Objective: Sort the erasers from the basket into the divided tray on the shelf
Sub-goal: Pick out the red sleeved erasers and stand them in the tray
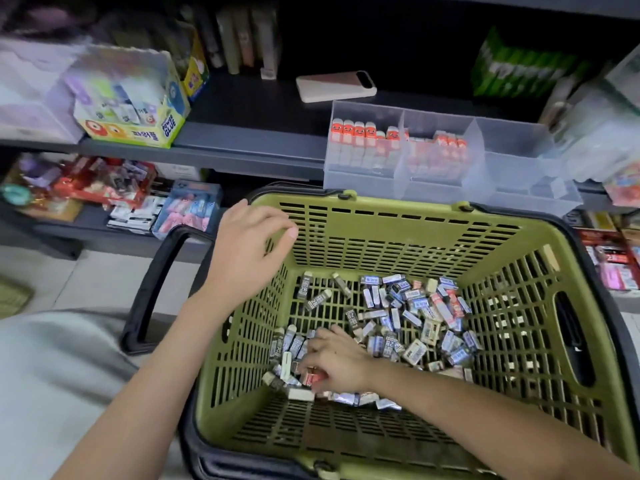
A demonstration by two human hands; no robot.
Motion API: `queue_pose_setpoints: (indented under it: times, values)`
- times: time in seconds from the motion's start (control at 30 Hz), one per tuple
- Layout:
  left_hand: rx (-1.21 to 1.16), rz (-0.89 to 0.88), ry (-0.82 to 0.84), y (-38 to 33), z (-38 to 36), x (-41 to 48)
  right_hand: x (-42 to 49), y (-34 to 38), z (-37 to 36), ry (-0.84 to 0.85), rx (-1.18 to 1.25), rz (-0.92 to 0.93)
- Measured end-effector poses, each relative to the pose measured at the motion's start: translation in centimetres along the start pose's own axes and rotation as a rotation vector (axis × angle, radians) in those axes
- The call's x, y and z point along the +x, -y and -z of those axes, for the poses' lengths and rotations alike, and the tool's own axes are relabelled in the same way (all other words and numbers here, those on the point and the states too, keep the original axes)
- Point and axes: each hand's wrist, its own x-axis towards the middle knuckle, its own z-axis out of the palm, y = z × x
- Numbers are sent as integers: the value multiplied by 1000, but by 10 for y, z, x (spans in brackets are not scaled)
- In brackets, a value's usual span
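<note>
While the right hand [337, 362] reaches down to the floor of the green basket [381, 233], its forearm crosses in from the basket's near right corner and its fingers point toward the left wall. That hand lies palm down on the heap, fingers bent, with thumb and fingertips pinching a red-sleeved eraser [311, 376] at the near left of the basket floor.

The left hand [247, 247] hovers above the basket's far left corner, wrist straight, forearm rising from outside the left wall. Its fingers hang loosely curled, and nothing shows in them.

The loose erasers [408, 317], mostly in blue, grey and black sleeves, are scattered over the basket floor, thickest toward its middle and right.

A black handle [152, 282] lies folded out on the basket's left side.

Just beyond the basket's far rim, the clear divided tray [519, 199] stands on the dark shelf [249, 147]. Its left compartment holds upright erasers in orange-red sleeves; the middle one holds more, too blurred to describe.

Farther beyond the basket, behind the tray, lies a pale phone [335, 85]. Beyond the basket to the left sits a yellow glue box [138, 123].
</note>
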Motion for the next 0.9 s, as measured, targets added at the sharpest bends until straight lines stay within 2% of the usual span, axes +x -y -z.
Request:
queue_pose_setpoints:
  times: [0.1, 0.23, 0.3, 0.33, 0.4, 0.47, 0.53, 0.6, 0.67, 0.73, 0.77, 0.83, 0.9]
  values:
    - [42, -13, 4, 0, -1, -1, -5, -9, 2, -63, 26, -52]
    - [37, -13, -31, -5, -4, 0, -26, -35, 24, -202, 207, -289]
    - [-32, 12, 34, -13, -9, 1, -39, -46, 38, -233, 306, -414]
    - [-78, 40, 89, -19, -12, 1, -45, -50, 46, -258, 457, -486]
    - [-181, 103, 233, -32, -22, 2, -58, -53, 65, -394, 907, -588]
    - [-333, 162, 423, -49, -33, 3, -70, -53, 85, -561, 1388, -620]
    - [-555, 250, 583, -69, -44, 3, -78, -47, 99, -620, 1774, -582]
    - [-827, 356, 578, -88, -56, -1, -84, -39, 105, -618, 2005, -491]
    - [-1108, 472, 434, -102, -66, -3, -90, -32, 103, -551, 2091, -433]
    - [-1327, 608, 288, -106, -72, -3, -96, -29, 94, -441, 2034, -443]
    - [-1360, 674, 233, -104, -73, -3, -98, -29, 86, -379, 1897, -502]
    - [-1314, 817, 185, -96, -73, -3, -98, -25, 66, -243, 1319, -603]
    - [-1277, 968, 204, -85, -70, -2, -90, -21, 41, -41, 675, -523]
